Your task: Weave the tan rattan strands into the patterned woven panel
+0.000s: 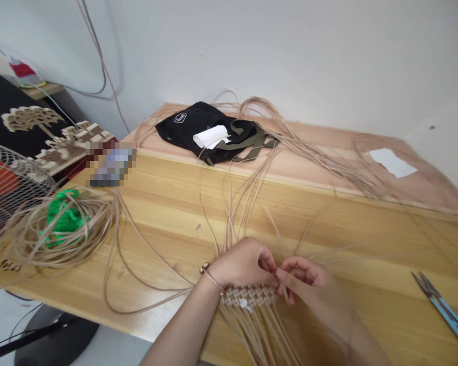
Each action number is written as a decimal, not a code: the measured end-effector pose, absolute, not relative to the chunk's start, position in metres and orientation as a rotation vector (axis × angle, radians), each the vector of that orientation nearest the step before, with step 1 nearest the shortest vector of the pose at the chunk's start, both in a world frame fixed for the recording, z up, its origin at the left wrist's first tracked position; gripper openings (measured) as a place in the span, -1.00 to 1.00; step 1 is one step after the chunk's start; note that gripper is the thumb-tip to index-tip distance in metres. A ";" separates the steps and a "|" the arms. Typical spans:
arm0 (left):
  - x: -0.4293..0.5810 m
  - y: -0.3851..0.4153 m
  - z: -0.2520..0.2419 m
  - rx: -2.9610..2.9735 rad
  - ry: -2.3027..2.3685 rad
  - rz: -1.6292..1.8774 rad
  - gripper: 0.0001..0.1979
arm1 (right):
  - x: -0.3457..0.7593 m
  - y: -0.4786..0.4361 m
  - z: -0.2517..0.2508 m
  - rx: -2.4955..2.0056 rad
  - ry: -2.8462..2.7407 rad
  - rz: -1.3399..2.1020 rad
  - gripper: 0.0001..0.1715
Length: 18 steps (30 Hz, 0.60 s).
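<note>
Counted: one weave [252, 296], near centre of the surface [168, 218]; one coil [99, 223], left; one scissors [434, 294], right. Left hand [248, 262] and right hand [311, 282], fingertips drawn together, pinch one strand [284, 294] beside the weave.

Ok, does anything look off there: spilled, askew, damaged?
No spill or damage that I can see. Mildly odd: a white scrap at the tan woven piece's near edge stands out by colour; I can't tell what it is. At the right, the blue-handled scissors lie with blades parted.
</note>
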State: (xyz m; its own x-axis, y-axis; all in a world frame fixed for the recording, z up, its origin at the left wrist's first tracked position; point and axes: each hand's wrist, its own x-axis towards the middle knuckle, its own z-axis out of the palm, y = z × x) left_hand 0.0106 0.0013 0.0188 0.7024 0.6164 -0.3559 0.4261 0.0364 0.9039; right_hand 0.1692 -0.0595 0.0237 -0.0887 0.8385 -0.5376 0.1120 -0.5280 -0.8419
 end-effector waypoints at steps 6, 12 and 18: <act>0.010 0.002 0.017 1.599 0.840 0.174 -0.76 | 0.165 -0.061 0.028 -1.637 -1.027 1.553 -0.69; 0.010 0.002 0.018 1.448 0.646 0.219 -0.85 | 0.175 -0.057 0.036 -1.520 -1.202 1.491 -0.53; 0.010 0.001 0.016 1.421 0.697 0.207 -0.78 | 0.183 -0.035 0.067 -1.392 -1.597 1.514 -0.45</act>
